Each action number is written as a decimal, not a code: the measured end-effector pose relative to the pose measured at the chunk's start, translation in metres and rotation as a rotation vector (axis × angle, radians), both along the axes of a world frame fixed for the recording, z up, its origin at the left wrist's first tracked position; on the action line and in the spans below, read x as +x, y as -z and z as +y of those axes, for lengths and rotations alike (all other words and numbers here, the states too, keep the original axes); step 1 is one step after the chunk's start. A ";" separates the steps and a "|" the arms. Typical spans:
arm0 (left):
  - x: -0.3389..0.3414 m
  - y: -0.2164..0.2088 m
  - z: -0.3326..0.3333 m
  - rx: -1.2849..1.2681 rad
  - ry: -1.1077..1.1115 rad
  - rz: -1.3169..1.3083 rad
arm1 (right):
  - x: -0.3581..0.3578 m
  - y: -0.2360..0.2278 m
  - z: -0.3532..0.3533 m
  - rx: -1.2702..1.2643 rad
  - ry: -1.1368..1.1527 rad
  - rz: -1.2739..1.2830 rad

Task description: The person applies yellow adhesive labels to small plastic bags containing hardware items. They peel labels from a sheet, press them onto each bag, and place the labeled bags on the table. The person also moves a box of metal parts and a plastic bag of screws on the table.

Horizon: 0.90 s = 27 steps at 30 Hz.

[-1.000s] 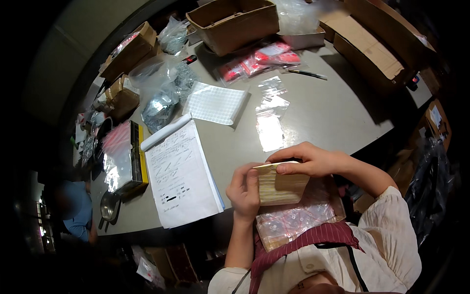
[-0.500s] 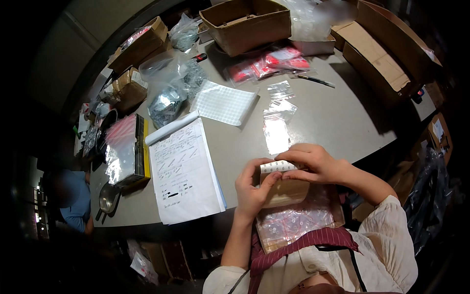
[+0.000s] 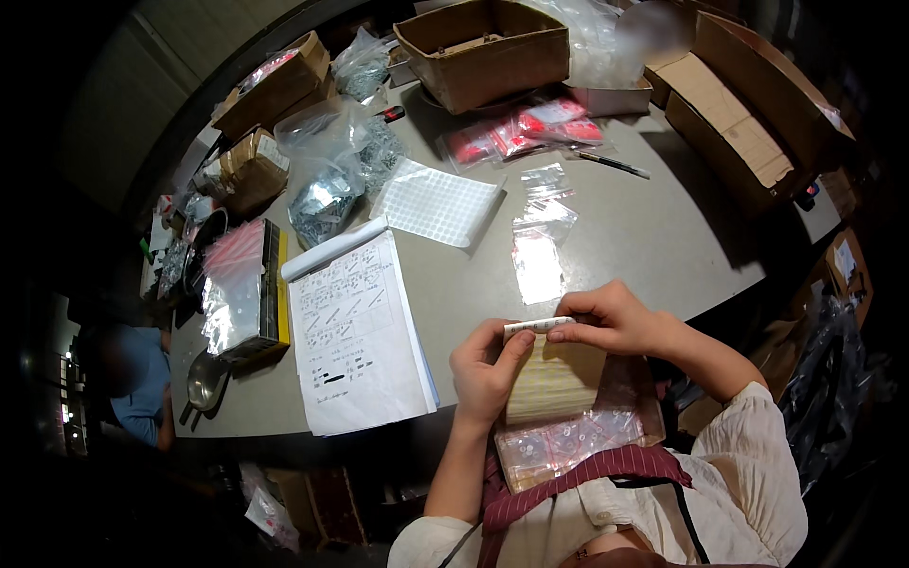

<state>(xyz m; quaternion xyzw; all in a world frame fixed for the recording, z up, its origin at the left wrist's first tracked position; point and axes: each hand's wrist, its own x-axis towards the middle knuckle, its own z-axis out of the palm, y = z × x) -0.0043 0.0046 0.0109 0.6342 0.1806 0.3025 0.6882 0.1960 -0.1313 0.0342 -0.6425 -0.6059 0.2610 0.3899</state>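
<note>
Both hands hold a label sheet [image 3: 557, 379], its yellowish lined backing hanging down toward me. Its top edge is bent over, showing a narrow white strip with small printed marks. My left hand [image 3: 485, 369] is closed on the left end of that edge, thumb on the near side. At the right end, my right hand [image 3: 617, 324] pinches the same edge between thumb and fingers. Below the sheet, a shallow cardboard box [image 3: 653, 417] at my lap holds clear plastic bags [image 3: 559, 445] with small round pieces and red lines.
An open notepad [image 3: 355, 331] with handwriting lies left. Small clear zip bags [image 3: 538, 265] lie beyond my hands, near a sheet of round stickers [image 3: 440, 204]. Bags of metal parts [image 3: 327, 194], red-marked packets [image 3: 521, 128], a pen [image 3: 614, 165] and cardboard boxes [image 3: 483, 62] stand farther back. A person [image 3: 142, 383] is at far left.
The sheet's top edge has been bent over further, so its white printed strip looks narrower and more of the yellowish backing shows. My hands stay at its two ends.
</note>
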 end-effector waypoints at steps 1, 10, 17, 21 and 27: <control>0.000 0.002 0.000 0.045 -0.020 0.010 | -0.003 0.002 0.002 0.096 0.014 -0.060; 0.005 0.010 -0.004 0.386 -0.168 0.058 | -0.015 -0.013 0.010 0.271 -0.024 -0.513; 0.006 0.016 -0.003 0.304 -0.172 0.070 | -0.027 -0.009 0.010 0.343 0.043 -0.692; 0.008 0.014 -0.003 0.312 -0.192 0.117 | -0.030 -0.013 0.008 0.364 0.022 -0.826; 0.005 0.013 -0.002 0.185 -0.229 0.249 | 0.001 -0.018 0.023 0.323 -0.030 -0.321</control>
